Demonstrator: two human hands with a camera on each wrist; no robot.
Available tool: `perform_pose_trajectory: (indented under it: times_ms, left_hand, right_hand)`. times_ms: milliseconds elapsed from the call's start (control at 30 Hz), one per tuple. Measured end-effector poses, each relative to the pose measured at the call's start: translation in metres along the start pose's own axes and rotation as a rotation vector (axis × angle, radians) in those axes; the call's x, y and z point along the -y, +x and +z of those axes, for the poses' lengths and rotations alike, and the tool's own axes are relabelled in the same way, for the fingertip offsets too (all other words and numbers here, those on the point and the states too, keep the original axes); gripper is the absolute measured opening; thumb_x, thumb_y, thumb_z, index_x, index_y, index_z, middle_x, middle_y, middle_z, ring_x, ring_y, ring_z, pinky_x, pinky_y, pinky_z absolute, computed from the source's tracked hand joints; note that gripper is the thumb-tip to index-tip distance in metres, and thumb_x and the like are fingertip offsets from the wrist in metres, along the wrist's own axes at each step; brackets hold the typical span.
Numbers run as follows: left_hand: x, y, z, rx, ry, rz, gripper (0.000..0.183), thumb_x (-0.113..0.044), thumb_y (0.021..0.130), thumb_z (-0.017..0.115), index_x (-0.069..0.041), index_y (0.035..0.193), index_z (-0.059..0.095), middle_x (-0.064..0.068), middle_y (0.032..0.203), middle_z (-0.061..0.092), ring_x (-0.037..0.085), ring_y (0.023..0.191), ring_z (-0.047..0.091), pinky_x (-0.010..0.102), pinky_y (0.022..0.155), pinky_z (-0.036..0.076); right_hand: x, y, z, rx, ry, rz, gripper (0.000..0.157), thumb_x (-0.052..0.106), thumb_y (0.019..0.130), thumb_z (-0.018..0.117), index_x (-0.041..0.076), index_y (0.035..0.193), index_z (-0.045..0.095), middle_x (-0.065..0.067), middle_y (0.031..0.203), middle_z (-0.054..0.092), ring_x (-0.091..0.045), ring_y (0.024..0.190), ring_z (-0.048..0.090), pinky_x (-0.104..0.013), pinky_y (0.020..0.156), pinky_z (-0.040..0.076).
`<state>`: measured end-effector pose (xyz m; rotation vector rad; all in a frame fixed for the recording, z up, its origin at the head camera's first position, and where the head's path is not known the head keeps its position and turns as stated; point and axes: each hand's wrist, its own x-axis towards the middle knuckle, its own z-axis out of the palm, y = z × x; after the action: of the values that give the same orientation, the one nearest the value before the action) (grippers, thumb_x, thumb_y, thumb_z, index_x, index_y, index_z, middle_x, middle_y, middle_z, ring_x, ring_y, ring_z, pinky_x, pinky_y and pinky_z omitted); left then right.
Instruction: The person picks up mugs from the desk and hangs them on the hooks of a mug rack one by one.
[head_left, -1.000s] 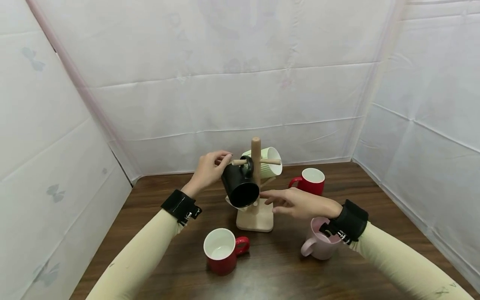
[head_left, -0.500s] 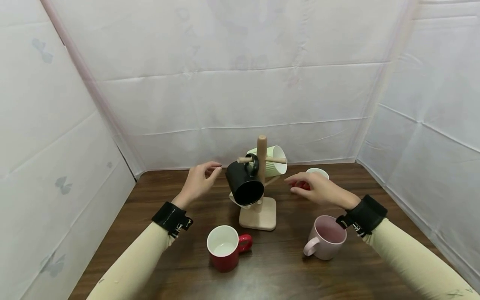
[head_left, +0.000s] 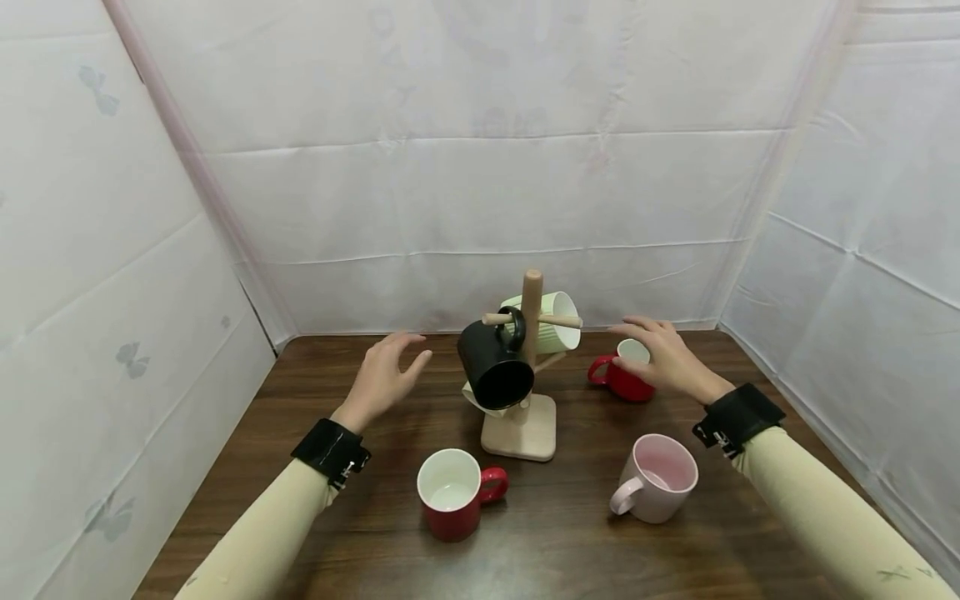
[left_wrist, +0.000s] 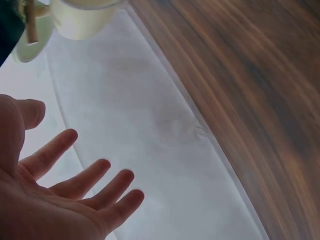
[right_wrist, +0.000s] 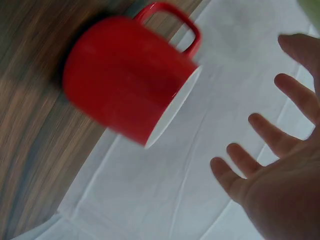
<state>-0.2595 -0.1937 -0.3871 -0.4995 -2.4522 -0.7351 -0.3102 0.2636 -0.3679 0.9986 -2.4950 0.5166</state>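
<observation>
A wooden mug tree (head_left: 532,310) stands mid-table. From one of its pegs hangs a black mug (head_left: 491,362) by its handle, mouth tilted down toward me. Behind the post hangs a pale green ribbed mug (head_left: 558,321), and a cream mug (left_wrist: 80,20) hangs lower, mostly hidden in the head view. Left of the tree, my left hand (head_left: 378,379) is in the air with fingers spread and nothing in it. My right hand (head_left: 667,358) hovers at the far red mug (head_left: 628,381), fingers apart; in the right wrist view a gap shows between fingers and that red mug (right_wrist: 130,80).
Another red mug (head_left: 452,500) with a white inside stands upright at the front, its handle to the right. A pink mug (head_left: 656,479) stands front right, below my right wrist. White sheeting (head_left: 480,200) rises behind the table's back edge and along both sides.
My left hand has drawn back left, away from the black mug. My right hand has moved from beside the mug tree rightward to above the far red mug, its fingers spreading wider.
</observation>
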Motion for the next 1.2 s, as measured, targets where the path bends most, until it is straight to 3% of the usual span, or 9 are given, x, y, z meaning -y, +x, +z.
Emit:
perform_pose_trajectory:
  times_ms: [133, 267, 567, 867, 1200]
  left_hand:
    - [0.006, -0.008, 0.000, -0.018, 0.064, -0.026, 0.041, -0.038, 0.090, 0.059, -0.011, 0.120, 0.059, 0.019, 0.132, 0.047, 0.037, 0.122, 0.040, 0.058, 0.098, 0.032]
    - [0.014, -0.015, 0.001, -0.044, 0.120, -0.010, 0.047, -0.042, 0.088, 0.060, -0.011, 0.122, 0.058, 0.024, 0.136, 0.042, 0.040, 0.123, 0.036, 0.058, 0.099, 0.031]
    - [0.035, -0.028, 0.006, -0.076, 0.187, 0.011, 0.052, -0.047, 0.086, 0.060, -0.010, 0.123, 0.057, 0.026, 0.137, 0.039, 0.043, 0.124, 0.035, 0.062, 0.099, 0.026]
    - [0.040, -0.036, 0.011, -0.060, 0.199, -0.006, 0.054, -0.049, 0.085, 0.059, -0.010, 0.122, 0.058, 0.026, 0.135, 0.041, 0.044, 0.121, 0.036, 0.065, 0.096, 0.027]
    - [0.044, -0.039, 0.014, -0.076, 0.192, -0.009, 0.052, -0.049, 0.085, 0.060, -0.011, 0.121, 0.059, 0.026, 0.133, 0.043, 0.044, 0.121, 0.038, 0.064, 0.096, 0.029]
  right_hand:
    - [-0.012, -0.005, 0.002, 0.088, -0.059, 0.093, 0.061, 0.043, 0.079, 0.069, 0.019, 0.132, 0.051, -0.022, 0.137, 0.038, -0.051, 0.116, 0.033, -0.070, 0.085, 0.030]
    - [-0.018, -0.010, 0.005, 0.162, -0.079, 0.155, 0.070, 0.051, 0.077, 0.068, 0.022, 0.136, 0.046, -0.022, 0.142, 0.031, -0.056, 0.117, 0.028, -0.076, 0.082, 0.028]
    - [-0.029, -0.011, 0.009, 0.256, -0.051, 0.262, 0.075, 0.053, 0.077, 0.067, 0.025, 0.141, 0.039, -0.022, 0.147, 0.020, -0.057, 0.120, 0.021, -0.078, 0.084, 0.025]
    - [-0.037, -0.015, 0.023, 0.308, -0.010, 0.282, 0.079, 0.052, 0.078, 0.067, 0.022, 0.143, 0.034, -0.029, 0.145, 0.017, -0.061, 0.119, 0.020, -0.076, 0.086, 0.026]
    - [-0.038, -0.009, 0.030, 0.326, 0.005, 0.256, 0.079, 0.045, 0.080, 0.069, 0.018, 0.144, 0.032, -0.028, 0.140, 0.027, -0.047, 0.124, 0.026, -0.069, 0.095, 0.023]
